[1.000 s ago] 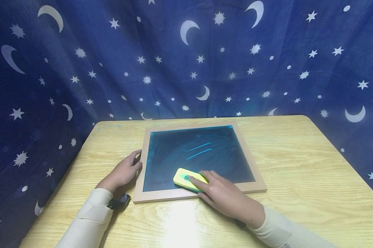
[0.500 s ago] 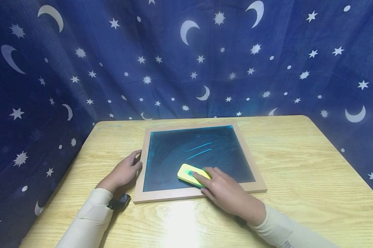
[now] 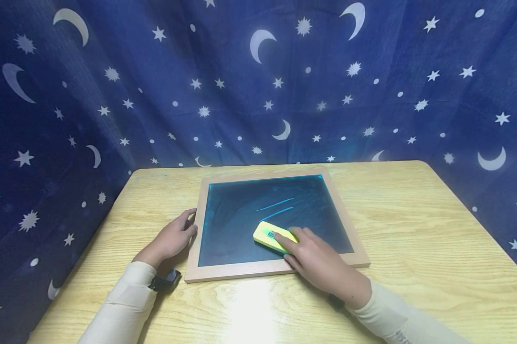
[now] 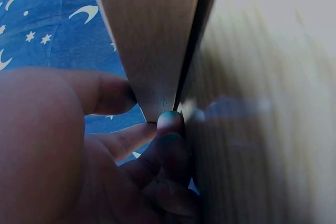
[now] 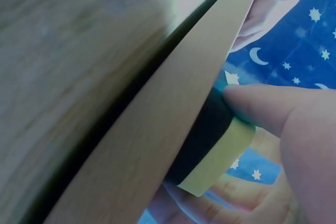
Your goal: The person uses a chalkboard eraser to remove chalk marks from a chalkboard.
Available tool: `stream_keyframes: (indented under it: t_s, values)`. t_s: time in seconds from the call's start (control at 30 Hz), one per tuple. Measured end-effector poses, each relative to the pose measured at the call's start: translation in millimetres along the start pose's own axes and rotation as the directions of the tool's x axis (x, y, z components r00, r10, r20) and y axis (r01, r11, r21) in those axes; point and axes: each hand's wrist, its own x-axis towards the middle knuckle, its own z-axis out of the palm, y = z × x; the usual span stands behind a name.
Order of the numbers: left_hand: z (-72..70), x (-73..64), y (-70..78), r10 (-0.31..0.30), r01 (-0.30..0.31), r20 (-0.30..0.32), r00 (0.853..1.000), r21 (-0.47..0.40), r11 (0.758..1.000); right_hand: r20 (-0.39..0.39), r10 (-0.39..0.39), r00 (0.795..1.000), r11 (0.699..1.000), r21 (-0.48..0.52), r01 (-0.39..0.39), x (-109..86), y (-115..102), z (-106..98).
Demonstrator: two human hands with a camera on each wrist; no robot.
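Observation:
A black chalkboard [image 3: 232,210] in a pale wooden frame [image 3: 348,215] lies on the table, with two blue strokes [image 3: 277,209] near its middle. My right hand [image 3: 318,258] grips a yellow eraser [image 3: 264,231] with a dark underside, which sits on the board just below the strokes. One finger lies along the eraser's printed top. In the right wrist view, the thumb [image 5: 257,103] presses the eraser's [image 5: 220,156] side, and other fingers are on its far side. My left hand [image 3: 170,236] rests at the frame's left edge; in the left wrist view its fingertips touch the wood [image 4: 152,35].
The wooden table [image 3: 434,229] extends around the board on every side. A dark blue curtain [image 3: 224,71] with moons and stars hangs behind it and to the left. A black wristband [image 3: 165,282] is on the left wrist.
My right hand has slid the eraser up and to the right over the board, to the lower end of the lower stroke. The left hand and the frame stay where they were.

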Motion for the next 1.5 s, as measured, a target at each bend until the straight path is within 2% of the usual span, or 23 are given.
stream_keyframes:
  t_s: [0.87,1.5]
  values:
    - [-0.5,-1.1,2.3,-0.006,0.006,-0.004,1.0,0.017,1.0,-0.007,0.08,0.997,0.996,-0.032,-0.08,-0.4,15,-3]
    - [0.6,0.1,1.5,-0.014,0.014,-0.009,1.0,0.02,1.0,0.025,0.169,0.985,0.983,-0.073,-0.167,1.7,29,-6]
